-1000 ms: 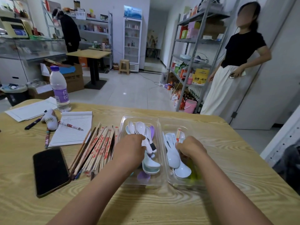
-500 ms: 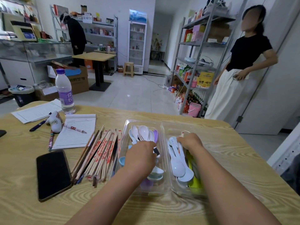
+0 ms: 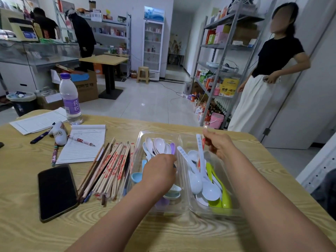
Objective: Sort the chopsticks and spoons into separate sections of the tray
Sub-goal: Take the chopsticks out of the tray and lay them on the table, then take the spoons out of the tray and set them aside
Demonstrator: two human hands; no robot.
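Chopsticks (image 3: pixel 112 168) lie bundled on the table (image 3: pixel 27 179), touching the left wall of the tray (image 3: pixel 181 211).
Right hand (image 3: pixel 221 146) is raised over the right section, fingers curled, pinching a thin wrapped stick (image 3: pixel 204 137) (blurred; likely a chopstick). Left hand (image 3: pixel 160 171) is down in the left section among the spoons (image 3: pixel 158 145), fingers curled under; what it holds, if anything, cannot be told. More spoons, white and green, fill the right section. A phone (image 3: pixel 56 191) lies left of the bundle.
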